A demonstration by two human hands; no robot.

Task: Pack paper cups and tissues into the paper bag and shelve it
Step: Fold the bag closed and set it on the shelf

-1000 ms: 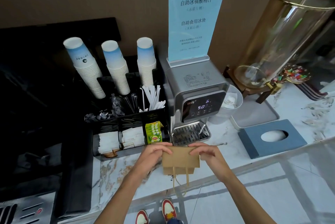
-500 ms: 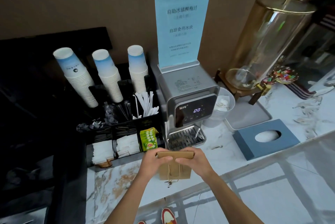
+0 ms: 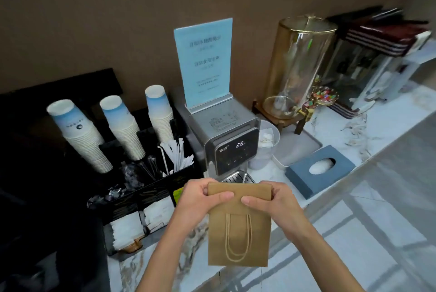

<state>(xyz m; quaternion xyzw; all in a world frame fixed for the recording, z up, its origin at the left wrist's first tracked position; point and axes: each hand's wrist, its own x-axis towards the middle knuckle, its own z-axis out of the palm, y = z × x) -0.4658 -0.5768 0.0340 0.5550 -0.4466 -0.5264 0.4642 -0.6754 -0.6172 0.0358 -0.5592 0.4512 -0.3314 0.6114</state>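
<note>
1. Now both hands, left hand [image 3: 200, 199] and right hand [image 3: 271, 202], pinch with closed fingers the flat paper bag [image 3: 238, 225], near, above the table [image 3: 330, 244].
2. Far left, black organizer [image 3: 151, 187] holds paper cups [image 3: 81, 136]; blue tissue box [image 3: 318, 171] stands right.

Bare marble counter [image 3: 342, 232] right of dispenser [image 3: 226, 140]

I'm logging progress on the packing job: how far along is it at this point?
Early stage. Nothing looks packed: the paper bag is flat and unopened, handles dangling. In hand: the left hand and right hand grip its folded top edge above the marble counter. Left: opening it, taking cups from the paper cup stacks, tissues from the blue tissue box, then shelving; no shelf identifiable.
</note>
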